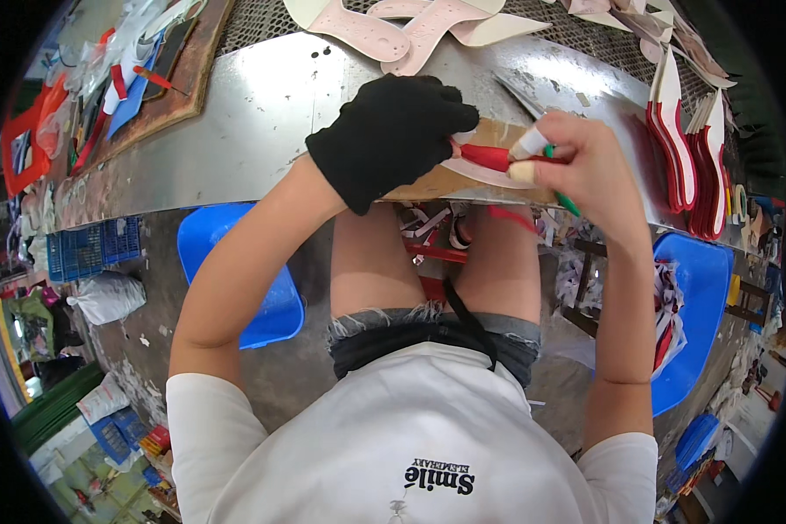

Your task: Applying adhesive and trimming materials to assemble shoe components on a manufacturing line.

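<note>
My left hand [391,131], in a black glove, is closed on a pale, curved cut piece [489,177] with a red strip [486,157] at its edge. It holds the piece near the bench's front edge. My bare right hand [581,166] has white tape on its fingers and thumb and pinches the red strip close to the glove. A green-handled tool [568,205] shows partly from behind that hand; the rest of it is hidden. Just beyond lies a pointed metal blade [520,94]; I cannot tell whether it belongs to the same tool. Brown board [437,185] lies under the work.
Pale pink perforated cut pieces [428,35] lie at the metal bench's [262,96] far side. Red-edged pieces [706,166] stand stacked at right. A wooden board [170,96] with clutter is at far left. Blue bins [275,306] flank my legs, the right bin [694,323] holding scraps.
</note>
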Available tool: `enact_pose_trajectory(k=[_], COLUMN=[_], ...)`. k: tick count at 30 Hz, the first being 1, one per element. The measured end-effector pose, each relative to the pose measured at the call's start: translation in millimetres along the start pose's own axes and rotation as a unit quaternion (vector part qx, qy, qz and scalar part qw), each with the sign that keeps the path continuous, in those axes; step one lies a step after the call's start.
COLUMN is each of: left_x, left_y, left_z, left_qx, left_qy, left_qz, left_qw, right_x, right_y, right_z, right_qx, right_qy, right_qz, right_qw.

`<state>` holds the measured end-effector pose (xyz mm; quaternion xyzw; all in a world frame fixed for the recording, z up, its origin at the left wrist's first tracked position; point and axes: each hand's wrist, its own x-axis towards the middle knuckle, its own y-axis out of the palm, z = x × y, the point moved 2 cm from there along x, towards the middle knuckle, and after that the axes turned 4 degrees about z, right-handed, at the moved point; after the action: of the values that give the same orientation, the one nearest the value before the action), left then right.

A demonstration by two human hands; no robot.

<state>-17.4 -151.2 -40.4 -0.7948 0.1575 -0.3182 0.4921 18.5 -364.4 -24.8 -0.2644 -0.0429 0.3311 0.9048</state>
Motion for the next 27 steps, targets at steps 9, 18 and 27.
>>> enact_pose_trajectory(k=[9, 18, 27], left_x=[-1, 1, -8], left_y=[1, 16, -31], left_z=[-17, -39, -46], left_qx=[0.106, 0.187, -0.119], left_qy=[-0.019, -0.028, -0.061], left_qz=[0.048, 0.019, 0.296], left_qw=[0.993, 0.982, 0.946], right_x=[-23, -22, -29], right_y=[8, 14, -33], right_z=[-37, -20, 46], right_qx=[-0.093, -0.112, -0.069], right_qy=[-0.163, -0.172, -0.053], right_qz=[-0.12, -0.104, 0.077], right_qw=[0.975, 0.973, 0.993])
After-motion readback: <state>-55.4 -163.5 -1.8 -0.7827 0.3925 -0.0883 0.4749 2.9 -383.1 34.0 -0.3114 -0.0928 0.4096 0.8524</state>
